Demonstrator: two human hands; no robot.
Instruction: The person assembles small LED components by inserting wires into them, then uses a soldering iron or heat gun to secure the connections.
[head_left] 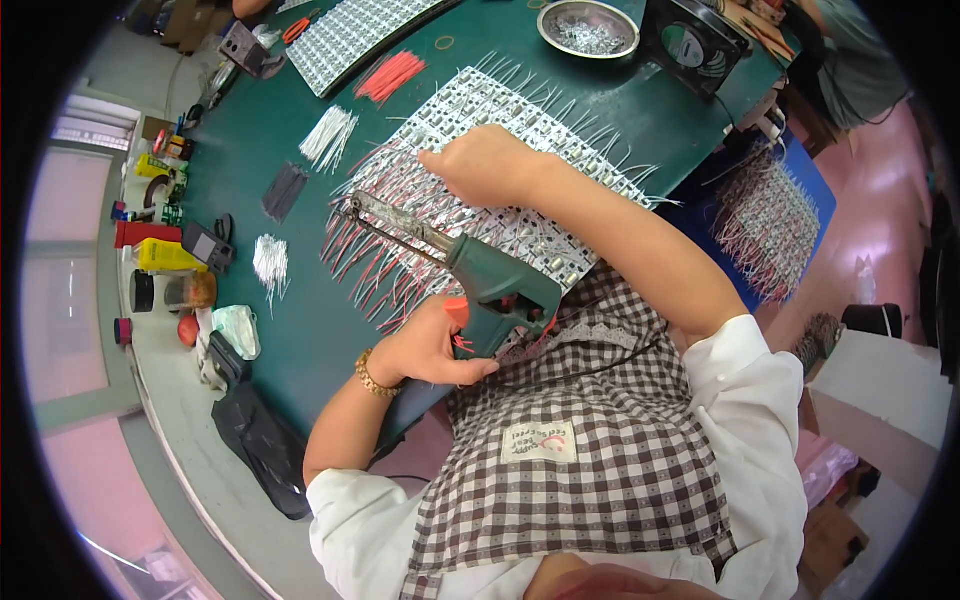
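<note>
A green soldering gun point(505, 285) with a long metal tip is in my left hand point(430, 345), whose fingers wrap its handle. Its tip points up and left over a large white circuit board panel point(590, 165) on the table. Many red and white wires point(350, 255) stick out along the panel's left side, and thin white ones along its far and right edges. My right hand point(490, 168) is closed above the panel's left part, fingers curled and pressed together near the wires. What its fingertips hold, if anything, is hidden or too small to make out.
On the green table point(330, 320) lie bundles of red wires point(390, 77), white wires point(328, 138) and black wires point(285, 192). Farther back are another panel point(365, 35), a metal bowl point(588, 28) of small parts and a black fan point(695, 45). A blue surface point(810, 170) at right bears a wired panel.
</note>
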